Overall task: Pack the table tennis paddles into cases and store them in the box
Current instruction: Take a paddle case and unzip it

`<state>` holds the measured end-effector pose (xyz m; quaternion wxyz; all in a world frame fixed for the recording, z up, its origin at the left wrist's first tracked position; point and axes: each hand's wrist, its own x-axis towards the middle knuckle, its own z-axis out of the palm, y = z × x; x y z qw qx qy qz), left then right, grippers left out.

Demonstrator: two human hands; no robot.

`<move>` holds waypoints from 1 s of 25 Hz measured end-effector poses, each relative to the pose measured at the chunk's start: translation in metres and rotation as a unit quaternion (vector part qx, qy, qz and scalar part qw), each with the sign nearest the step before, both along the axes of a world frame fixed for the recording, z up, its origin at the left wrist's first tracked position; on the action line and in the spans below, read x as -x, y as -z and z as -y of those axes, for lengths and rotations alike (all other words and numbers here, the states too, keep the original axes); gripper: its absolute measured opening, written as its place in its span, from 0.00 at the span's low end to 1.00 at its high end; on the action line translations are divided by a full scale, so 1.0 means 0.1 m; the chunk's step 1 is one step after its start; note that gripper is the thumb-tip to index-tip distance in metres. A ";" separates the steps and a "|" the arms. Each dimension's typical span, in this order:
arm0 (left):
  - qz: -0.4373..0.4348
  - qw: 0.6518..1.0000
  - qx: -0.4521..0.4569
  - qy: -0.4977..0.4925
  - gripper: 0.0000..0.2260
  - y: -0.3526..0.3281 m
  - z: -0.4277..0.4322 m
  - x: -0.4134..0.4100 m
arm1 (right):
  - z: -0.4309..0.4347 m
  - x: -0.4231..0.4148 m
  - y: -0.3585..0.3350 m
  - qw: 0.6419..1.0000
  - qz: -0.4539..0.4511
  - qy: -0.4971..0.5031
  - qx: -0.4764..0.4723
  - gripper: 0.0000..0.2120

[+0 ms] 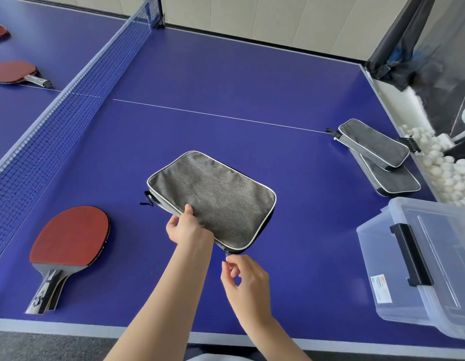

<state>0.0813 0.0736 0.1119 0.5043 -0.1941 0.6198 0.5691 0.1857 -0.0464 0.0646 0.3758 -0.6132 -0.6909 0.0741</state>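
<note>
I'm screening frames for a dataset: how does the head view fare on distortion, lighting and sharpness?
Head view: wide-angle bowing curves the net and the table's near edge; light is soft and even, with faint shadows beside the grey case; the white balls are nearly blown out; the zipper pull pinched by the right hand is sharp.

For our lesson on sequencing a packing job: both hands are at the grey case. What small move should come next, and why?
Probably draw the zipper pull along the edge to open the grey case. The right hand pinches the pull at the near corner, the left hand grips the case steady, and a paddle lies unpacked beside it.
</note>
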 end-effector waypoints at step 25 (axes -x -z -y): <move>-0.080 0.909 -0.149 0.381 0.13 0.21 0.42 0.44 | -0.47 -0.79 -0.43 0.742 -0.538 -0.008 0.401 0.12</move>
